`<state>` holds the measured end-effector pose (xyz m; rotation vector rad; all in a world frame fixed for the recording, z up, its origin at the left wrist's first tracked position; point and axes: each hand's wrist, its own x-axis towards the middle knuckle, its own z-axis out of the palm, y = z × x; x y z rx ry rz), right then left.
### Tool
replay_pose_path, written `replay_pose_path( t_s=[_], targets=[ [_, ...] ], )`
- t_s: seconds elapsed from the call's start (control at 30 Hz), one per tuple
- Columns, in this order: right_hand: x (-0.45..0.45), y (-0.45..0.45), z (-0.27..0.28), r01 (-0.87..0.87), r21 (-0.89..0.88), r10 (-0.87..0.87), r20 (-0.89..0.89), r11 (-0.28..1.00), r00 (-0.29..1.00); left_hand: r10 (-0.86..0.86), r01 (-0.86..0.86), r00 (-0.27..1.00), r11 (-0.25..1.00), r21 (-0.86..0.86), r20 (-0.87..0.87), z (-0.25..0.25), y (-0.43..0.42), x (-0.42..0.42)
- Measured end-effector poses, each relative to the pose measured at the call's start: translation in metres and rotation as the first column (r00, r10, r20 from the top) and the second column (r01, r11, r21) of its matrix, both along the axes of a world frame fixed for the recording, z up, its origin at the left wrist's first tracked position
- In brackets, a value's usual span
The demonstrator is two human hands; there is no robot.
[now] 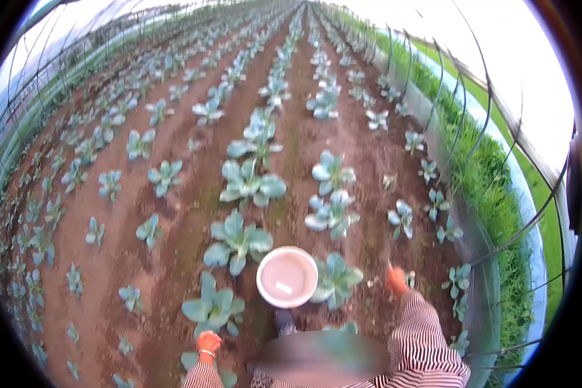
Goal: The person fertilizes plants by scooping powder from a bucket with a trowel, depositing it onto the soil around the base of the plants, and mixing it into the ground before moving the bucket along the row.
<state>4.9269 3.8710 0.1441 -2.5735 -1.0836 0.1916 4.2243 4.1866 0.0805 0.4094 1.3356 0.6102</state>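
Observation:
My left hand [208, 343] is loosely closed, with a pale band at the wrist, and shows nothing in it. It is beside a broad-leaved, cabbage-like plant [212, 306]. My right hand [396, 279] reaches forward over the soil on the right, its fingers drawn together. A thin pale bit shows above these fingers, but I cannot make out what they hold. Close to this hand lie small whitish bits [372, 282] on the ground. Between my hands stands a pale round bucket [260, 284], its pinkish inside showing a bright patch; the contents are unclear. Another leafy plant [336, 279] touches its right side.
Long rows of blue-green plants [252, 183] run away over brown soil [174, 258]. On the right are thin hoops [488, 97], a clear sheet [488, 310] and tall grass [498, 207]. A dark shoe [284, 319] is just below the bucket.

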Motion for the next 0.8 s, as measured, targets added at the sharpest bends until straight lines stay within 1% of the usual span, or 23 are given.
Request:
replay_pose_path(
  t_s=[0.03, 0.07, 0.1, 0.13, 0.17, 0.2, 0.23, 0.27, 0.3, 0.33, 0.37, 0.43, 0.47, 0.53, 0.57, 0.6, 0.63, 0.67, 0.7, 0.73, 0.77, 0.8],
  targets=[
    [-0.005, 0.028, -0.002, 0.434, 0.251, -0.257, -0.521, 0.865, 0.814, -0.108, 0.079, 0.933, 0.992, 0.099, 0.344, -0.024, 0.004, -0.035],
    [-0.014, 0.041, -0.007, 0.376, 0.233, -0.217, -0.508, 0.897, 0.834, -0.116, 0.074, 0.948, 0.986, 0.150, 0.297, -0.053, -0.022, -0.069],
    [-0.042, 0.073, 0.031, 0.304, 0.215, -0.141, -0.552, 0.928, 0.822, -0.121, 0.072, 0.961, 0.977, 0.200, 0.247, -0.070, -0.046, -0.097],
    [-0.072, 0.102, 0.053, 0.287, 0.202, -0.092, -0.647, 0.936, 0.757, -0.123, 0.072, 0.973, 0.966, 0.248, 0.195, -0.084, -0.070, -0.124],
    [-0.102, 0.128, 0.068, 0.309, 0.184, -0.071, -0.749, 0.933, 0.659, -0.013, 0.011, 0.999, 0.999, 0.041, 0.041, -0.038, -0.093, -0.128],
    [-0.132, 0.144, 0.079, 0.352, 0.130, -0.088, -0.836, 0.927, 0.542, 0.095, -0.112, 0.989, 0.981, -0.157, -0.113, 0.018, -0.115, -0.126],
    [-0.152, 0.168, 0.082, 0.373, 0.078, -0.106, -0.888, 0.924, 0.448, 0.025, -0.078, 0.971, 0.972, -0.220, -0.236, 0.044, -0.141, -0.132],
    [-0.161, 0.190, 0.069, 0.443, -0.062, -0.229, -0.914, 0.894, 0.334, 0.028, -0.091, 0.968, 0.965, -0.247, -0.248, 0.040, -0.171, -0.151],
    [-0.167, 0.208, 0.055, 0.390, -0.202, -0.332, -0.893, 0.898, 0.304, 0.039, -0.106, 0.967, 0.960, -0.259, -0.251, 0.034, -0.197, -0.166],
    [-0.178, 0.223, 0.038, 0.347, -0.280, -0.389, -0.870, 0.895, 0.302, 0.013, -0.132, 0.944, 0.930, -0.342, -0.330, 0.040, -0.219, -0.173],
    [-0.179, 0.228, 0.027, 0.310, -0.326, -0.412, -0.869, 0.893, 0.274, -0.015, -0.163, 0.918, 0.898, -0.410, -0.396, 0.056, -0.242, -0.165],
    [-0.184, 0.258, -0.027, 0.227, -0.414, -0.463, -0.854, 0.881, 0.236, -0.070, -0.195, 0.884, 0.843, -0.501, -0.462, 0.063, -0.263, -0.151],
    [-0.188, 0.268, -0.046, 0.215, -0.448, -0.489, -0.845, 0.868, 0.217, -0.045, -0.230, 0.879, 0.833, -0.504, -0.474, 0.076, -0.264, -0.135],
    [-0.187, 0.279, -0.100, 0.152, -0.466, -0.490, -0.841, 0.872, 0.230, 0.020, -0.305, 0.869, 0.808, -0.504, -0.494, 0.092, -0.265, -0.096],
    [-0.188, 0.291, -0.121, 0.115, -0.471, -0.484, -0.841, 0.875, 0.242, -0.071, -0.216, 0.866, 0.840, -0.498, -0.496, 0.084, -0.265, -0.081],
    [-0.189, 0.296, -0.136, 0.084, -0.529, -0.531, -0.807, 0.844, 0.259, -0.163, -0.120, 0.854, 0.862, -0.492, -0.494, 0.077, -0.270, -0.072],
    [-0.188, 0.299, -0.157, 0.065, -0.594, -0.591, -0.773, 0.802, 0.230, -0.261, -0.023, 0.828, 0.869, -0.494, -0.497, 0.076, -0.271, -0.061],
    [-0.182, 0.305, -0.183, 0.047, -0.652, -0.646, -0.735, 0.757, 0.206, -0.487, 0.201, 0.715, 0.831, -0.519, -0.502, 0.074, -0.252, -0.037],
    [-0.174, 0.312, -0.214, 0.030, -0.702, -0.694, -0.696, 0.712, 0.185, -0.576, 0.399, 0.597, 0.817, -0.416, -0.558, 0.075, -0.229, -0.008],
    [-0.158, 0.303, -0.272, 0.109, -0.823, -0.818, -0.567, 0.558, -0.098, -0.631, 0.588, 0.466, 0.745, -0.316, -0.621, 0.076, -0.204, 0.023],
    [-0.162, 0.306, -0.284, 0.124, -0.800, -0.809, -0.584, 0.587, 0.061, -0.648, 0.753, 0.328, 0.618, -0.224, -0.687, 0.076, -0.177, 0.057],
    [-0.172, 0.307, -0.293, 0.131, -0.775, -0.780, -0.587, 0.619, 0.216, -0.618, 0.775, 0.411, 0.624, -0.100, -0.670, 0.074, -0.149, 0.093]
  ],
)
